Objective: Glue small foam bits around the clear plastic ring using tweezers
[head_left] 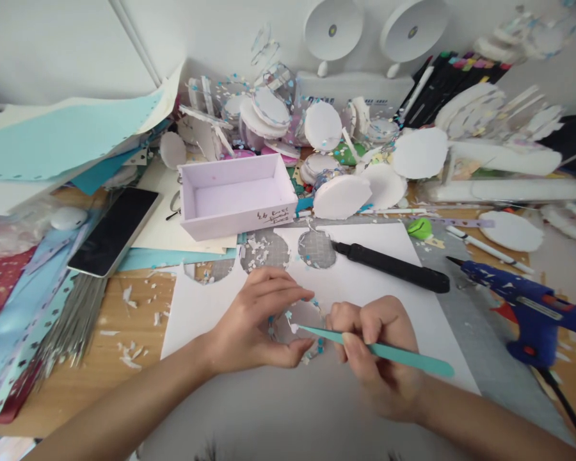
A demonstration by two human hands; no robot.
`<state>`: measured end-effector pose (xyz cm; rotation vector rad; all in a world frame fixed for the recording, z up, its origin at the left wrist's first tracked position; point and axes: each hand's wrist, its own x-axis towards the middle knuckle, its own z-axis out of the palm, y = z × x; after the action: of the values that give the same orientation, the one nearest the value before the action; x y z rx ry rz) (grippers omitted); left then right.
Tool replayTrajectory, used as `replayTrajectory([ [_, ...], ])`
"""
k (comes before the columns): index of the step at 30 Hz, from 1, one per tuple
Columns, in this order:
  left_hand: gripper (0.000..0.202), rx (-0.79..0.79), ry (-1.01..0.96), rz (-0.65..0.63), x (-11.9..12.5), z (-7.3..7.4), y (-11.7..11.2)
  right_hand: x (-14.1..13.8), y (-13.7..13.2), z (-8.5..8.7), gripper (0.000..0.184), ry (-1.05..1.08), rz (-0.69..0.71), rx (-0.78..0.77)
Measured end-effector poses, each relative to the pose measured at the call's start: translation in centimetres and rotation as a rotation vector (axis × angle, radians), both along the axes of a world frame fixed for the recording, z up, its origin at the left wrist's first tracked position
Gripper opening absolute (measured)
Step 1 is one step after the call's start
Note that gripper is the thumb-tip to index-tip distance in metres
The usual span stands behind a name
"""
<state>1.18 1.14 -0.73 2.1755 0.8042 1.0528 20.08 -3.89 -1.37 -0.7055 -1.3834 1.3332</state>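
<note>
My left hand curls its thumb and fingers round a small clear disc edged with blue bits, holding it on a white sheet that has round holes cut out of it. My right hand pinches teal tweezers like a pen. Their tip touches the disc's left part, between my left thumb and fingers.
A black pen-shaped tool lies on the sheet. A blue glue gun rests at right. A pale lilac box, a phone, stacked coloured paper and many white foam discs crowd the back of the table.
</note>
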Motion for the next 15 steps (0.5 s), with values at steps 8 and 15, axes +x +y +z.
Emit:
replayTrajectory([
  [8,0.049,0.005,-0.017,0.003,0.05,-0.26,-0.03,-0.28,0.31,0.32,0.014,-0.068,-0.008,0.077],
  [15,0.049,-0.009,-0.013,-0.004,0.06,-0.16,0.01,-0.26,0.25,-0.06,0.014,-0.104,-0.013,0.117],
])
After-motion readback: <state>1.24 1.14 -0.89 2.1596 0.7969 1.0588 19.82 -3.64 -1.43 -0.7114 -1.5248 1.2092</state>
